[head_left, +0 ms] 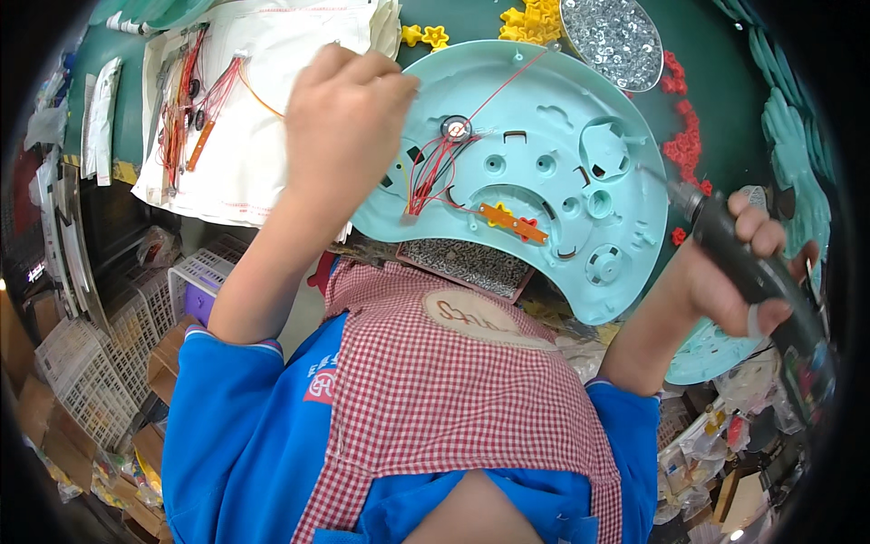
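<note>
At far left, a white plastic basket (95, 372) stands below table level. On the green tabletop (127, 77), a stack of white sheets (258, 159) carries a bundle of wires (181, 109) and a narrow orange strip (201, 145). One orange wire (258, 95) runs toward the left hand (349, 118) and passes out of sight at the wrist.

The left hand is above the left edge of the turquoise shell (435, 86), fingers curled and blurred; whether it grips anything cannot be told.

The shell is curved and lies on the tabletop, between the two hands, molded interior facing up. A round speaker (456, 129) sits in its left half, with red and black wires (430, 177) gathered just below. A second orange strip (513, 224) spans the lower middle, over a yellow star and a red star. A tray of screws (467, 265) is beneath the lower edge.

Beyond the shell are yellow star-shaped pieces (530, 20), a bowl of small clear pieces (612, 45) and, farther right, red pieces (684, 136).

The right hand (725, 276) is wrapped around a black power screwdriver (748, 249). The bit points toward the shell's right edge; contact cannot be told. Turquoise parts (788, 136) lie at far right.
</note>
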Motion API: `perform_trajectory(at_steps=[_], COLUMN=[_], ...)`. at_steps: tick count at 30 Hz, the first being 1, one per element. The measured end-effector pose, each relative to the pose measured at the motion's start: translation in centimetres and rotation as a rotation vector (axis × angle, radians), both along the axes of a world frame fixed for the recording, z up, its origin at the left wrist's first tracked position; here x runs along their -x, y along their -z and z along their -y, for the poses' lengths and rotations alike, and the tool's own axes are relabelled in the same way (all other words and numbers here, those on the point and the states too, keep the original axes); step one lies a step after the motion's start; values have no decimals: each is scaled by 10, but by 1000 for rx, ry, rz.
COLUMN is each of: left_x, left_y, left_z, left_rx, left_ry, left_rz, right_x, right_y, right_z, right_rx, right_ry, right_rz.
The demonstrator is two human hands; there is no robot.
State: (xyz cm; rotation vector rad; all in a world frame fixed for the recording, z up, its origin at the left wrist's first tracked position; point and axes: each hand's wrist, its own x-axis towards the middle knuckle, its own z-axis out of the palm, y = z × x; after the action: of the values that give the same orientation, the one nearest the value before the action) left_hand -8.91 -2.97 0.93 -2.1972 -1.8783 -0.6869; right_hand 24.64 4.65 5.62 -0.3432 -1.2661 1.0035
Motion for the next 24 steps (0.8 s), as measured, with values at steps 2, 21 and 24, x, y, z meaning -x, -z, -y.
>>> perform_trajectory(at_steps=[2,21,24], left_x=[-18,-29,-23], left_y=[5,6,-16], left_z=[8,13,5], left_rx=[58,363,655], left_ry=[59,86,36], left_rz=[4,419,951], right_x=[-6,-19,-19], right_y=[7,22,24], right_z=[21,61,63], right_rx=[18,162,171], right_ry=[54,313,349], right_rz=[52,112,119])
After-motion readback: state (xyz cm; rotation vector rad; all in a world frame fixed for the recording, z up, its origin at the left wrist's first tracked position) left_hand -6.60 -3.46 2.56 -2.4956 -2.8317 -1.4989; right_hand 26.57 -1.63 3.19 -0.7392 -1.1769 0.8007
